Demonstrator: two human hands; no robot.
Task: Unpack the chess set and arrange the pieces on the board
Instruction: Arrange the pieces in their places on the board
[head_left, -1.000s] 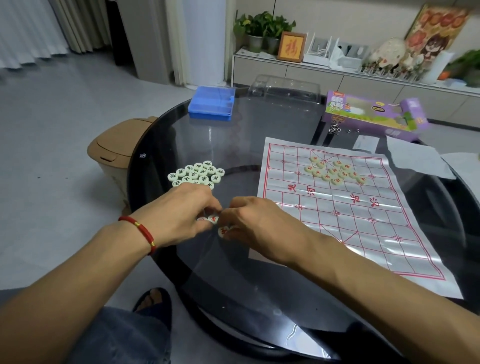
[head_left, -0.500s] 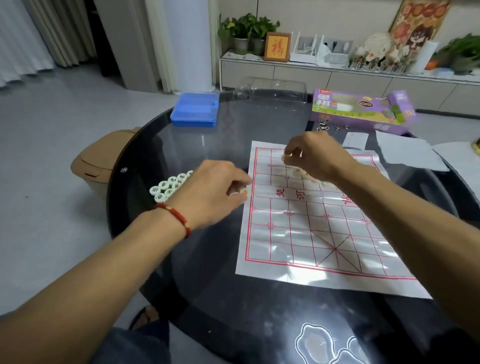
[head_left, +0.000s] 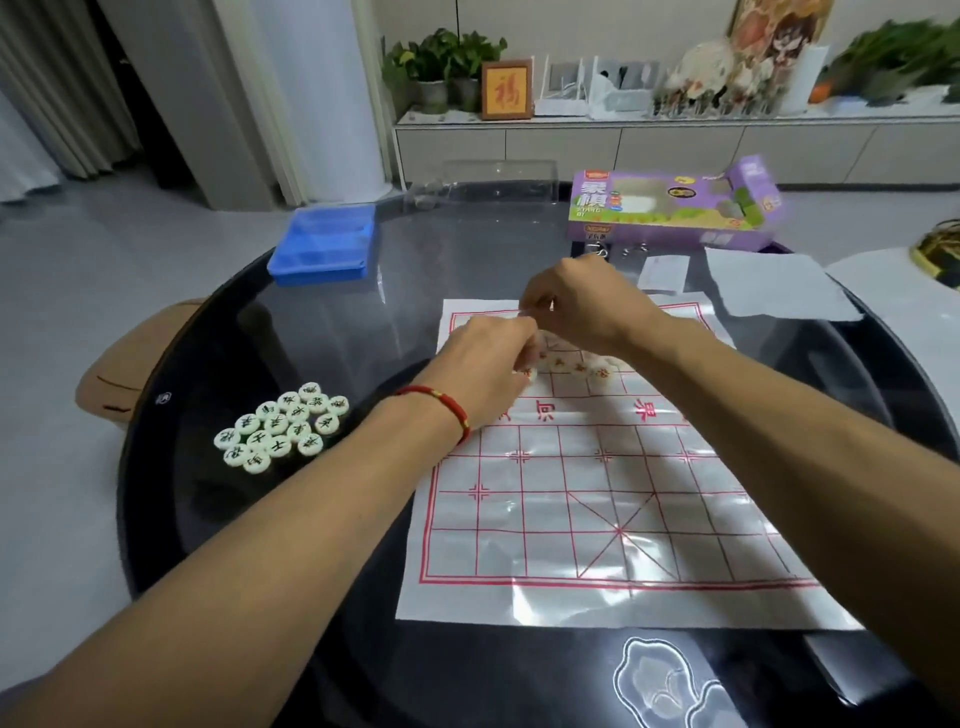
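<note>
A white paper board (head_left: 597, 519) with a red grid lies on the round black glass table (head_left: 291, 545). Several round white pieces with red characters (head_left: 576, 366) sit on its far half, partly hidden by my hands. A cluster of white pieces with black characters (head_left: 283, 428) lies on the glass left of the board. My left hand (head_left: 483, 369), with a red cord at the wrist, has curled fingers over the red pieces and seems to hold one. My right hand (head_left: 582, 301) pinches a small piece near the board's far edge.
A blue plastic box (head_left: 324, 244) and a clear plastic lid (head_left: 488, 182) sit at the table's far side. A purple chess-set carton (head_left: 670, 208) and loose white papers (head_left: 774, 283) lie at the far right. A brown bin (head_left: 119, 374) stands left of the table.
Both hands left the table's near left edge and reached out over the board's far half. The left hand followed the right and now sits beside it over the red pieces.
</note>
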